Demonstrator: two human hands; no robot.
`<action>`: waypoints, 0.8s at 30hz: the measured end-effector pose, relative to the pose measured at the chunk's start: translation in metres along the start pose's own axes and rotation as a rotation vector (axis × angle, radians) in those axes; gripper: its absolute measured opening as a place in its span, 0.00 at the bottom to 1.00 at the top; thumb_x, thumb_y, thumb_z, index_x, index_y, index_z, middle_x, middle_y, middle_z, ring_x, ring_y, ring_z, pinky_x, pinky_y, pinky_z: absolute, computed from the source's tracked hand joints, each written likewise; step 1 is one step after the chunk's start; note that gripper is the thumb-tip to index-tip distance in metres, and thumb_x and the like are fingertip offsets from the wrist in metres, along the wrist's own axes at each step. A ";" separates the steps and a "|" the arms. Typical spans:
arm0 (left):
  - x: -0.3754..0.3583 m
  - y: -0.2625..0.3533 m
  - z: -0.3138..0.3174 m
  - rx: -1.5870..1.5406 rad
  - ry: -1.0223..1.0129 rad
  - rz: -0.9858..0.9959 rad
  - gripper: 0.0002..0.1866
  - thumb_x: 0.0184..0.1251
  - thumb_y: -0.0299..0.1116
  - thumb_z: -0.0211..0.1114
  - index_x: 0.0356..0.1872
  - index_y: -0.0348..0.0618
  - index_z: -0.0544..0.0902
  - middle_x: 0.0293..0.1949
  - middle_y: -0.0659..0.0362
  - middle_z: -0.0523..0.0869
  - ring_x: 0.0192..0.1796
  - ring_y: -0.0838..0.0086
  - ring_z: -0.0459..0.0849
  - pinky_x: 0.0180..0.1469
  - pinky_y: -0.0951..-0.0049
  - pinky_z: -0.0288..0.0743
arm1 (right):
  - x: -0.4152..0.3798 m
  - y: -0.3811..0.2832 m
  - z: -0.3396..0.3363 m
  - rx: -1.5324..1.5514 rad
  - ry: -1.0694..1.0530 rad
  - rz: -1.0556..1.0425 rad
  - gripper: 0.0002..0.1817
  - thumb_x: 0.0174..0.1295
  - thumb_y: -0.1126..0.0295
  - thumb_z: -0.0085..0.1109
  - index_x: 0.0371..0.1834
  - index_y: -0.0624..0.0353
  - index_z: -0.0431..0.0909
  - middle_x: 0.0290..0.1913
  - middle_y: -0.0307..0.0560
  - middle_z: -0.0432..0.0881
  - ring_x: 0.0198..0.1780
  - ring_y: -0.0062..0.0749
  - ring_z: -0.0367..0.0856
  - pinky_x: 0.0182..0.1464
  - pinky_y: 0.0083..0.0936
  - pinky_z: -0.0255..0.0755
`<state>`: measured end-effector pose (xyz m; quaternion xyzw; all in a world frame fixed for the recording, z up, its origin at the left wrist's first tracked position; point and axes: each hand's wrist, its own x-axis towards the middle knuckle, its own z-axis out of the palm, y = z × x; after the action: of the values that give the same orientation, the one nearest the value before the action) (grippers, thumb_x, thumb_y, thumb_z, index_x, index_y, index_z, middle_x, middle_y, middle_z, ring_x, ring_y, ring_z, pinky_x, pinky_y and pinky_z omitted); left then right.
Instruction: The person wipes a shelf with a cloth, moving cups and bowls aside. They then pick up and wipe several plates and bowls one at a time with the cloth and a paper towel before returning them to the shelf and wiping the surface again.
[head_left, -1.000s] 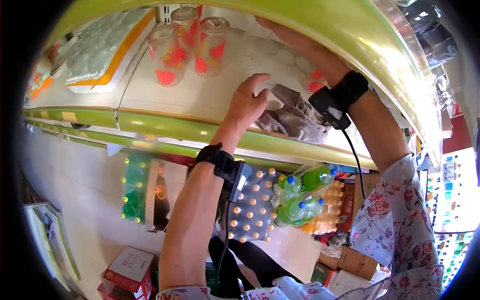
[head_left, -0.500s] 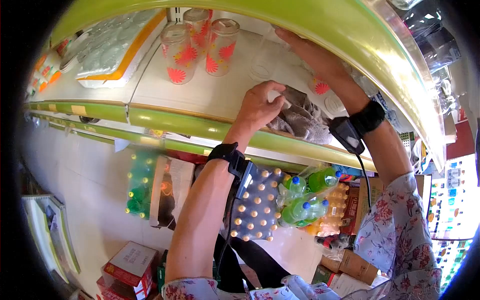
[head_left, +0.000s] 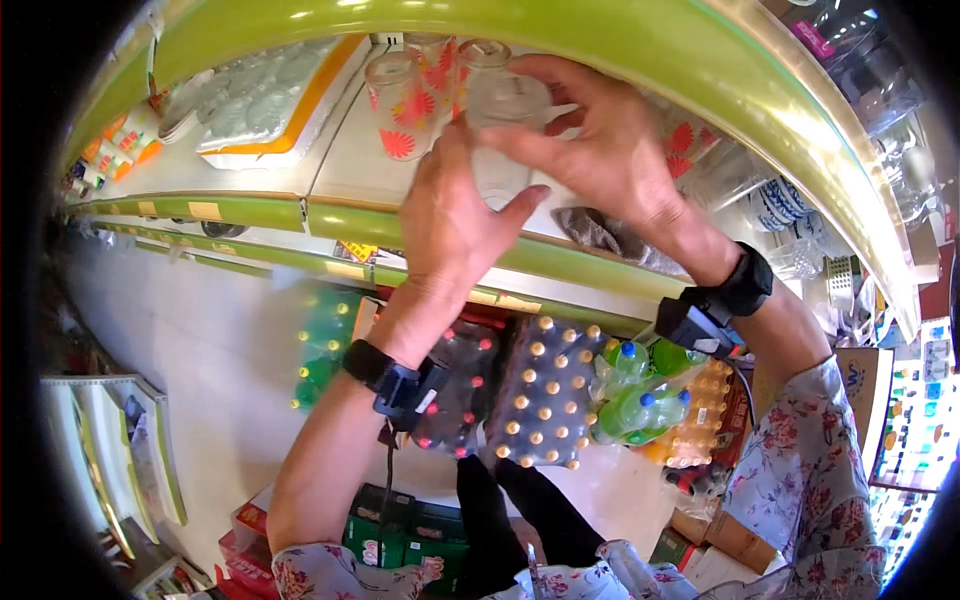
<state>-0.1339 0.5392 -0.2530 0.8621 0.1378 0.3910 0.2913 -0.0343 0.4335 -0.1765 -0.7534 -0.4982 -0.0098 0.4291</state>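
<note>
Glass (head_left: 508,100) in half-curled right hand (head_left: 612,145)

Thumb and fingers curve around the see-through, colourless glass, left of the right palm. Just beside it, the left hand (head_left: 448,215) spreads its thumb wide; contact is unclear.

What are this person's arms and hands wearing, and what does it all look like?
The left hand and right hand wear no gloves. Each wrist has a black strap with a dark, boxy gadget; a thin dark cable hangs from the left one. The sleeves are pale with reddish flowers.
</note>
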 end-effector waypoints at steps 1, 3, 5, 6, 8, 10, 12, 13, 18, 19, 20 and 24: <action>-0.001 -0.004 -0.006 0.023 -0.066 -0.113 0.39 0.42 0.42 0.80 0.57 0.38 0.71 0.44 0.45 0.83 0.48 0.50 0.83 0.47 0.58 0.79 | 0.001 -0.007 0.006 -0.011 0.014 -0.040 0.30 0.50 0.59 0.75 0.55 0.62 0.78 0.46 0.50 0.84 0.45 0.29 0.83 0.47 0.26 0.79; 0.002 -0.011 -0.023 0.058 -0.105 -0.226 0.35 0.43 0.41 0.79 0.52 0.39 0.73 0.42 0.45 0.84 0.46 0.50 0.84 0.46 0.57 0.79 | 0.006 -0.014 0.020 0.030 -0.002 -0.066 0.32 0.50 0.61 0.75 0.58 0.64 0.76 0.51 0.54 0.83 0.51 0.35 0.82 0.52 0.30 0.78; 0.006 -0.021 -0.040 0.080 -0.050 -0.224 0.32 0.44 0.40 0.79 0.49 0.39 0.73 0.42 0.45 0.84 0.44 0.49 0.84 0.46 0.57 0.79 | 0.010 -0.021 0.033 -0.004 0.000 -0.120 0.33 0.52 0.60 0.73 0.59 0.65 0.74 0.54 0.56 0.81 0.54 0.39 0.81 0.55 0.32 0.76; 0.007 -0.030 -0.047 0.082 -0.036 -0.227 0.31 0.44 0.40 0.79 0.48 0.38 0.73 0.42 0.46 0.85 0.44 0.51 0.84 0.46 0.58 0.78 | 0.011 -0.023 0.036 -0.021 0.003 -0.147 0.33 0.53 0.60 0.73 0.60 0.65 0.74 0.55 0.57 0.80 0.55 0.40 0.80 0.57 0.33 0.75; 0.011 -0.055 -0.058 0.085 -0.012 -0.229 0.31 0.45 0.41 0.79 0.47 0.38 0.73 0.42 0.47 0.85 0.43 0.54 0.85 0.47 0.60 0.78 | 0.005 -0.018 0.035 -0.040 -0.036 -0.098 0.32 0.55 0.61 0.71 0.60 0.65 0.73 0.57 0.58 0.79 0.56 0.42 0.79 0.58 0.33 0.74; 0.018 -0.078 -0.068 0.136 0.030 -0.232 0.31 0.45 0.43 0.80 0.46 0.38 0.74 0.42 0.49 0.85 0.42 0.58 0.85 0.47 0.62 0.78 | -0.005 -0.006 0.033 -0.062 -0.072 -0.049 0.31 0.57 0.61 0.70 0.61 0.66 0.72 0.59 0.58 0.77 0.58 0.44 0.79 0.58 0.33 0.73; 0.026 -0.106 -0.074 0.142 0.063 -0.217 0.32 0.45 0.44 0.80 0.45 0.37 0.74 0.41 0.51 0.85 0.41 0.64 0.83 0.47 0.66 0.76 | -0.028 0.021 0.025 -0.164 -0.056 -0.036 0.30 0.58 0.61 0.69 0.60 0.64 0.73 0.59 0.57 0.77 0.58 0.44 0.79 0.58 0.33 0.73; 0.031 -0.122 -0.075 0.125 0.076 -0.200 0.31 0.45 0.44 0.81 0.45 0.36 0.75 0.41 0.53 0.84 0.39 0.68 0.80 0.46 0.70 0.75 | -0.041 0.034 0.018 -0.218 -0.051 -0.031 0.29 0.59 0.61 0.68 0.60 0.63 0.73 0.59 0.57 0.77 0.58 0.44 0.79 0.58 0.33 0.73; 0.052 -0.159 -0.070 0.229 0.030 -0.176 0.34 0.46 0.46 0.81 0.47 0.35 0.74 0.40 0.54 0.83 0.39 0.72 0.79 0.47 0.71 0.75 | -0.104 0.082 -0.019 -0.297 -0.035 0.186 0.24 0.58 0.60 0.67 0.55 0.61 0.77 0.56 0.58 0.79 0.57 0.52 0.78 0.58 0.36 0.73; 0.056 -0.161 -0.068 0.228 0.019 -0.185 0.34 0.47 0.46 0.81 0.47 0.35 0.74 0.40 0.54 0.83 0.39 0.71 0.79 0.47 0.71 0.75 | -0.111 0.085 -0.027 -0.303 -0.024 0.192 0.25 0.57 0.61 0.68 0.55 0.61 0.77 0.57 0.58 0.78 0.58 0.52 0.78 0.59 0.36 0.73; 0.060 -0.162 -0.065 0.227 0.007 -0.193 0.34 0.47 0.46 0.81 0.47 0.36 0.73 0.40 0.55 0.83 0.40 0.71 0.79 0.47 0.71 0.74 | -0.119 0.089 -0.034 -0.308 -0.012 0.200 0.25 0.57 0.61 0.68 0.56 0.61 0.77 0.57 0.58 0.78 0.58 0.51 0.77 0.59 0.37 0.72; 0.073 -0.171 -0.050 0.231 -0.012 -0.182 0.33 0.48 0.47 0.81 0.44 0.36 0.72 0.38 0.55 0.81 0.40 0.71 0.78 0.48 0.72 0.74 | -0.148 0.101 -0.050 -0.401 0.055 0.238 0.27 0.56 0.62 0.69 0.58 0.59 0.75 0.59 0.58 0.77 0.60 0.51 0.75 0.62 0.39 0.69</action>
<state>-0.1258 0.7285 -0.2883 0.8763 0.2578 0.3391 0.2251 -0.0110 0.2771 -0.2745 -0.8765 -0.3819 -0.0785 0.2825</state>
